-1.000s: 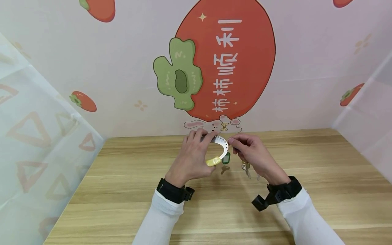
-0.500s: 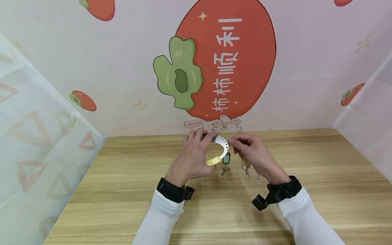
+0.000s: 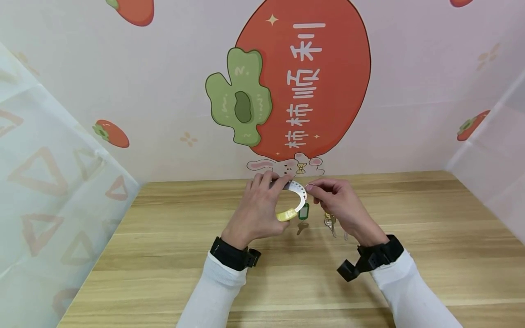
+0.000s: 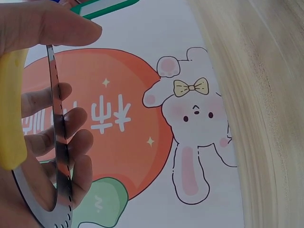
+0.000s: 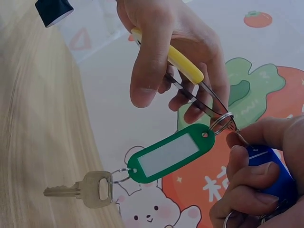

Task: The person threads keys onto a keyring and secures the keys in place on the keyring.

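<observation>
My left hand (image 3: 258, 207) grips a curved metal key ring holder (image 3: 302, 196) with a row of small holes and a yellow handle (image 3: 287, 215). From the metal band hangs a green key tag (image 5: 171, 153) on a split ring (image 5: 222, 123), with a key (image 5: 97, 190) dangling below it. Close beside the band, my right hand (image 3: 344, 207) pinches a small metal ring attached to a blue key tag (image 5: 273, 173), near the split ring. Keys (image 3: 330, 223) hang beneath the right hand. The right fingers partly hide the blue tag.
The wooden table (image 3: 184, 273) spreads below both hands. Behind it stands a printed backdrop (image 3: 164, 82) with a large red fruit and a rabbit. White patterned sheets close off the left side (image 3: 41, 196) and the right side (image 3: 492, 155).
Both hands stay almost in place beside each other. The hanging keys sway slightly, and the head view has shifted a little.
</observation>
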